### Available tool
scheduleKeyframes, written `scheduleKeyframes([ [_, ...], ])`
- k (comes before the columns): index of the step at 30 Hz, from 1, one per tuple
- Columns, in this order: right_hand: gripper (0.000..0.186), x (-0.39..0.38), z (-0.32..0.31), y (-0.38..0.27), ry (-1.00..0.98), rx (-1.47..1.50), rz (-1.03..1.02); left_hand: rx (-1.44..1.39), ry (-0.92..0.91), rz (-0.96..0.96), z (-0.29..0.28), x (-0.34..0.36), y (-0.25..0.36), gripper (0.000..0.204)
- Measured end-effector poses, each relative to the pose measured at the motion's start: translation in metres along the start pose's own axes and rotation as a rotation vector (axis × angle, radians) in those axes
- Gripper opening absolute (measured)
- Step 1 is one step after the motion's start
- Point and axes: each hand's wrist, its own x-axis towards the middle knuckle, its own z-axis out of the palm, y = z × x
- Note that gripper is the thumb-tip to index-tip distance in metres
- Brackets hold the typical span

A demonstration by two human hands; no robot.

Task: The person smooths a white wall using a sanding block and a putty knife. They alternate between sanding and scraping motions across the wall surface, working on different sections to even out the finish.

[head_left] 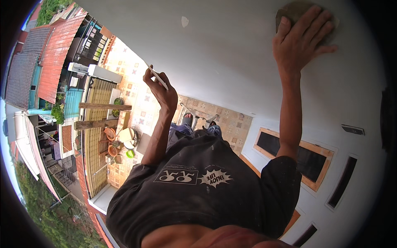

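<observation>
My left hand (164,91) is closed on a thin, flat white piece (158,77), seen almost edge-on beside the pale grey painted surface. Its exact kind does not show. High at the right, my right hand (301,43) lies flat with fingers spread over a dark olive-brown patch (292,10) with an uneven edge. Whether that patch is bare surface or a loose sheet under the palm, I cannot tell. Apart from it, a small whitish chipped spot (185,22) marks the same grey painted surface (231,45).
My feet (188,117) are far below, beside thin metal bars (198,111) above a patterned tile floor (235,128). A wood-framed window (326,169) is at right. Left are wooden beams (103,106), potted plants (112,149), a bamboo-like fence (97,136) and neighbouring roofs (62,53).
</observation>
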Motion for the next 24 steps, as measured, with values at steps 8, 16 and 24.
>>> scheduleKeyframes([
  [8,0.068,-0.011,-0.017,-0.050,-0.327,-0.095,-0.835,0.010,0.136,-0.107,-0.016,-0.015,-0.006,0.037],
  [16,0.062,0.199,-0.051,-0.037,0.313,-0.100,-0.336,-0.077,0.222,-0.147,-0.016,-0.024,-0.004,0.037],
  [24,0.079,0.073,-0.040,-0.139,-0.157,0.038,-1.025,-0.080,0.224,-0.077,-0.015,-0.014,-0.001,0.052],
])
